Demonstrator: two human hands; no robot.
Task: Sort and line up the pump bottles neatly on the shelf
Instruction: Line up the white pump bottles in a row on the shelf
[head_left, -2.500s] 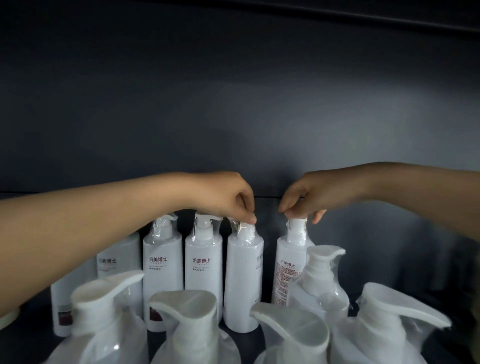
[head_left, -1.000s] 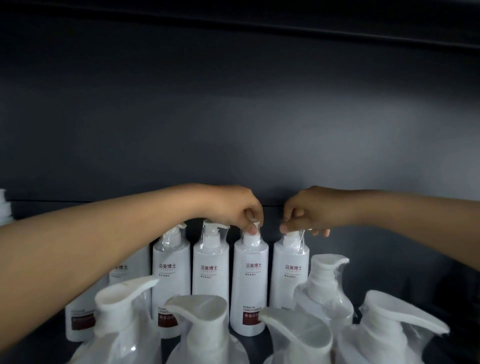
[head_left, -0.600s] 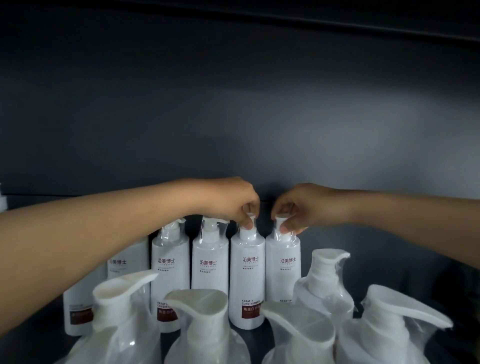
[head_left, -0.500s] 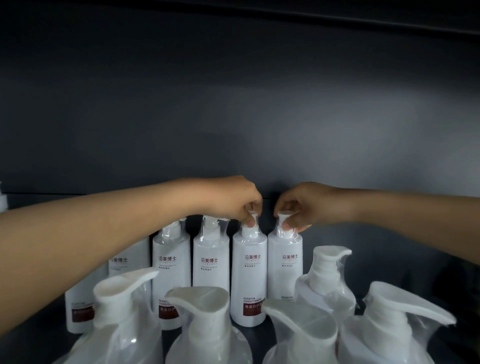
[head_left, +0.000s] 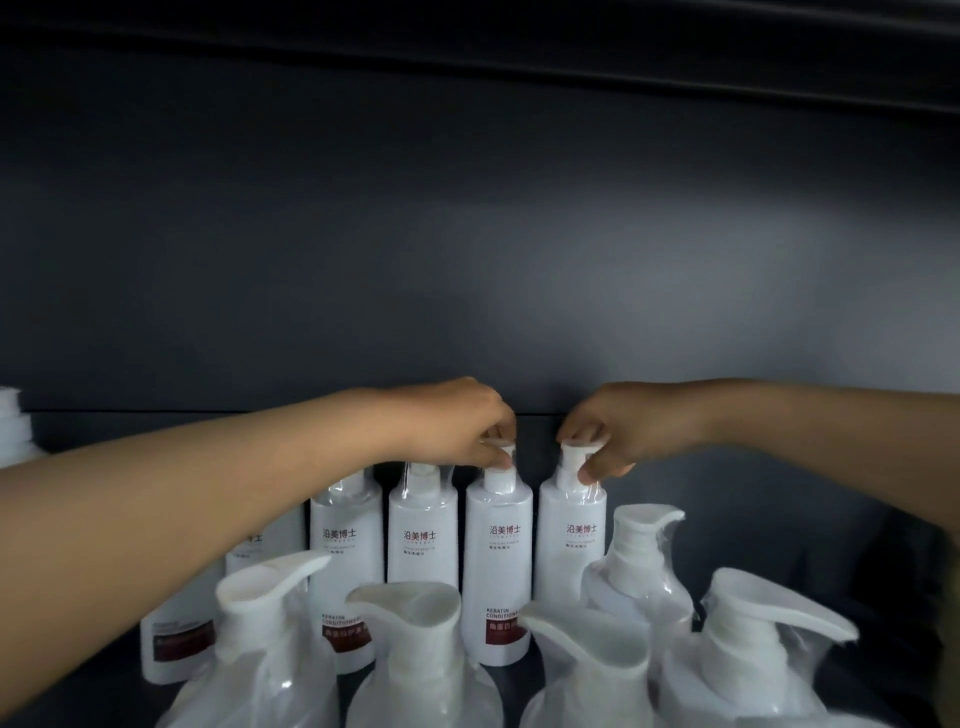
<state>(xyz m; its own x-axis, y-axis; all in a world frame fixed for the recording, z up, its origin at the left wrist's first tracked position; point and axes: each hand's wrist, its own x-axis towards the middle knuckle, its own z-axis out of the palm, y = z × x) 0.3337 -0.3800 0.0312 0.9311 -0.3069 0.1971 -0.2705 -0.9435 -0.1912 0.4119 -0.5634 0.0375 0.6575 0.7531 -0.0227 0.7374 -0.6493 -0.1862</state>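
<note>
Pinching the white pump top of one tall white bottle (head_left: 498, 561), the left hand (head_left: 467, 426) curls its fingers round it. The right hand (head_left: 618, 431) pinches the pump top of the next bottle (head_left: 571, 545), just beside it. Both stand straight up in a row of white bottles (head_left: 422, 551) near the back edge of the dark shelf (head_left: 810, 545). They have red letters and clear wrap on top. Bigger pump bottles (head_left: 405, 649) stand at the front edge

My left hand (head_left: 457, 423) pinches the pump head of the third back-row bottle (head_left: 497, 566); my right hand (head_left: 621, 428) pinches the pump of the fourth bottle (head_left: 570, 545). Both stand upright, side by side, behind wrapped front-row pump bottles (head_left: 410, 649).
</note>
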